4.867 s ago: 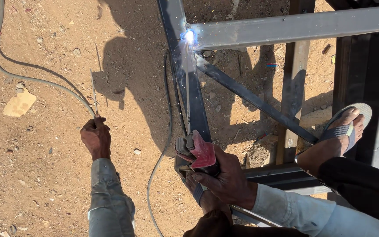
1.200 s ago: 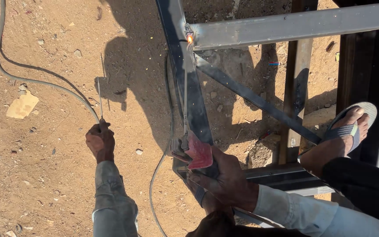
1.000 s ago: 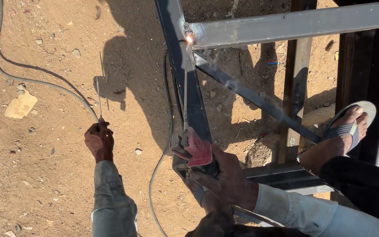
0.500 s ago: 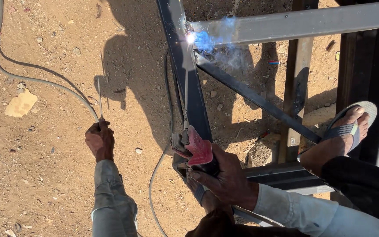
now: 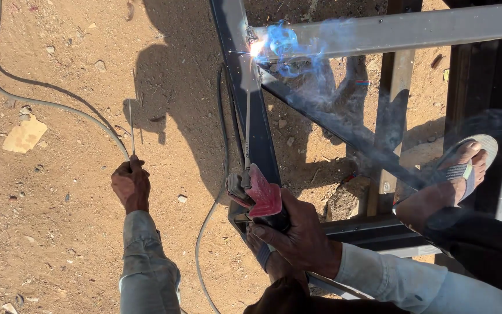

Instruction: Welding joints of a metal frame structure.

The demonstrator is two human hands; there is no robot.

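Since half a second back: arc brighter, blue smoke now spreading right along the crossbar; both hands unmoved. Near: my right hand [image 5: 297, 238] is clamped on the red electrode holder [image 5: 258, 195], keeping the welding rod [image 5: 247, 125] running up along the dark steel upright [image 5: 245, 87] to reach the joint. My left hand [image 5: 130, 185] is fisted on spare rods [image 5: 131, 131], held well clear of the sparks. My sandalled foot [image 5: 466, 166] rests beside the frame. Farther: arc [image 5: 257, 47] at the upright-crossbar [image 5: 402, 29] corner. Grey cable [image 5: 42, 102] snakes over sunlit sandy dirt, outdoors.

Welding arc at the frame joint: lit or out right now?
Lit: a bright spark with blue smoke shows where the rod meets the metal frame.
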